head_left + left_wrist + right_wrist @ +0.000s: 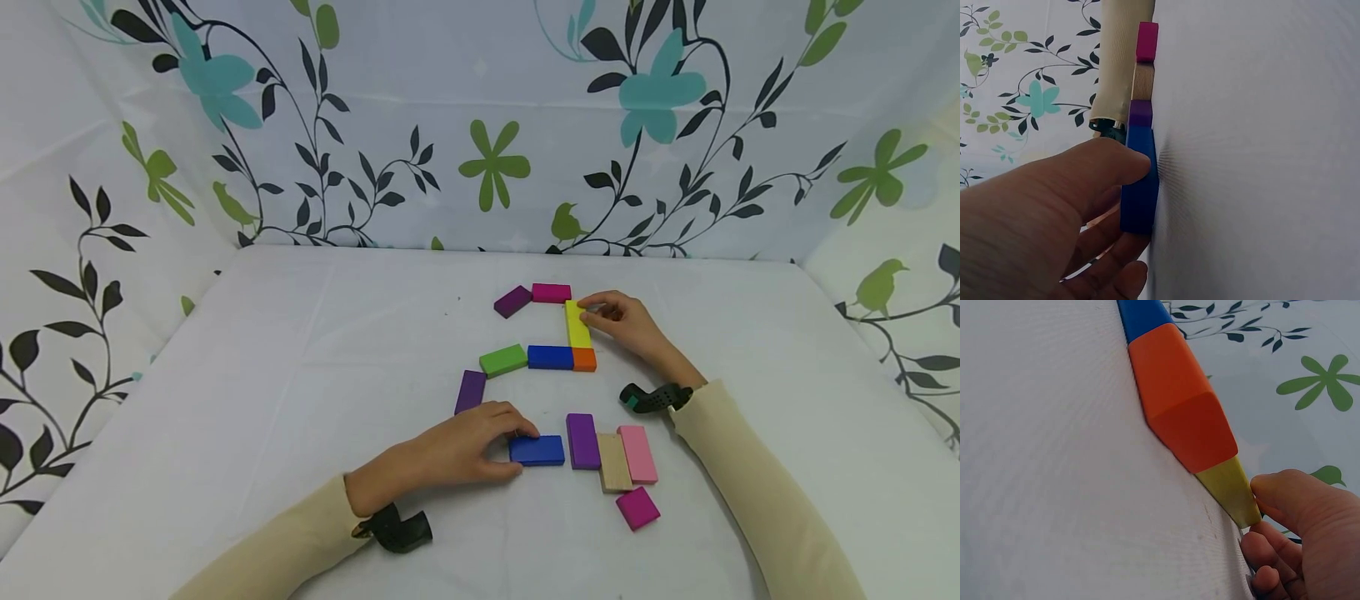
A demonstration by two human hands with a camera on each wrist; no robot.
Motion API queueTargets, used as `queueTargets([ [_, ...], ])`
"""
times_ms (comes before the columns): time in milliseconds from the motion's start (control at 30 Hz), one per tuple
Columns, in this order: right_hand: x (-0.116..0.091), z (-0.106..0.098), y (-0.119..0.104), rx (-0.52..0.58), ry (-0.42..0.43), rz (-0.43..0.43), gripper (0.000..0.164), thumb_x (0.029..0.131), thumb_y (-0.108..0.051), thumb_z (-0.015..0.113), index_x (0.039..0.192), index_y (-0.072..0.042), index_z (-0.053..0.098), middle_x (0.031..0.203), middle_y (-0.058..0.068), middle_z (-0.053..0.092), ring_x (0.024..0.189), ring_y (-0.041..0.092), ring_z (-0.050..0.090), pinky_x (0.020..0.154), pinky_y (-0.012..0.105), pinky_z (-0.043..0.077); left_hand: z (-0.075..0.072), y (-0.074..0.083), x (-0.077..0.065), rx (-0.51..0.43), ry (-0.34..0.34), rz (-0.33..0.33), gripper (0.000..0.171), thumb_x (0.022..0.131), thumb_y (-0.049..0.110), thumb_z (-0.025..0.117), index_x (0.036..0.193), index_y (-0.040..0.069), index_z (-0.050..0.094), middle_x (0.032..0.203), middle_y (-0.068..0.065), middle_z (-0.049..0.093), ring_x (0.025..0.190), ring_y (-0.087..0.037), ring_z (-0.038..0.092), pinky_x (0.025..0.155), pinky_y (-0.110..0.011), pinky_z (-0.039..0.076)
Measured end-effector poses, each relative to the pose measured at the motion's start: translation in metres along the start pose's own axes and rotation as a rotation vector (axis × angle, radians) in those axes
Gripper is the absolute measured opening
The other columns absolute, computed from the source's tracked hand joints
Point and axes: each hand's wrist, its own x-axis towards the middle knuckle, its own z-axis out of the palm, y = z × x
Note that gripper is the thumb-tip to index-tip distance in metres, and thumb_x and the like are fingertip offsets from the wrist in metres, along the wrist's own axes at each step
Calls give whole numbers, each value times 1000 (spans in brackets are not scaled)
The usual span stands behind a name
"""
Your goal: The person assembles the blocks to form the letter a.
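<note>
Grip: my right grip point(628, 325) pinches the yellow block point(575, 328) toward its far end; my left grip point(467, 448) holds the near blue block point(537, 452) by its left end, thumb on the near side.
Desk: the white desk point(337, 333) bears every block; I would slide the held ones along it rather than lift them.
Far chain: a violet block point(470, 390), green block point(503, 361), far blue block point(550, 357) and orange block point(584, 360) lead to the yellow one; a magenta block point(551, 293) and plum block point(513, 302) lie beyond. One careless shove could travel along it.
Near group: a purple block point(582, 442), tan block point(614, 463), pink block point(637, 455) and raspberry block point(638, 508) cluster on the right.
Near blue block: just left of the purple block, slightly apart; a light two-sided hold should steer it cleanly.
Yellow block: its near end meets the orange block; I'd press gently and squarely.
Orange block: looks smallest in the chain, so probably easiest to skew; I'd watch that joint through the right wrist view.
</note>
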Motion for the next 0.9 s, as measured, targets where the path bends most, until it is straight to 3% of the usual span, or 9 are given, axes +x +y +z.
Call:
queueTargets([
  [433, 1, 0, -2, 4, -7, 8, 38, 94, -30, 66, 126, -9, 64, 121, 14, 57, 94, 26, 48, 79, 33, 40, -6, -1, -1, 69, -1, -3, 43, 91, 20, 67, 131, 8, 59, 125, -3, 60, 117, -14, 53, 103, -28, 43],
  [700, 0, -1, -2, 1, -8, 12, 38, 94, -31, 65, 126, -9, 63, 120, 14, 56, 95, 26, 48, 79, 33, 40, -6, -2, -3, 179, 60, 48, 38, 89, 27, 71, 122, 10, 65, 116, -1, 64, 112, -15, 54, 99, -33, 43],
  [900, 0, -1, 0, 2, -10, 8, 38, 95, -31, 65, 126, -9, 64, 120, 14, 56, 94, 26, 48, 78, 32, 40, -6, -4, -3, 189, 86, 62, 35, 87, 28, 73, 119, 12, 67, 112, 1, 66, 111, -15, 54, 96, -34, 42],
])
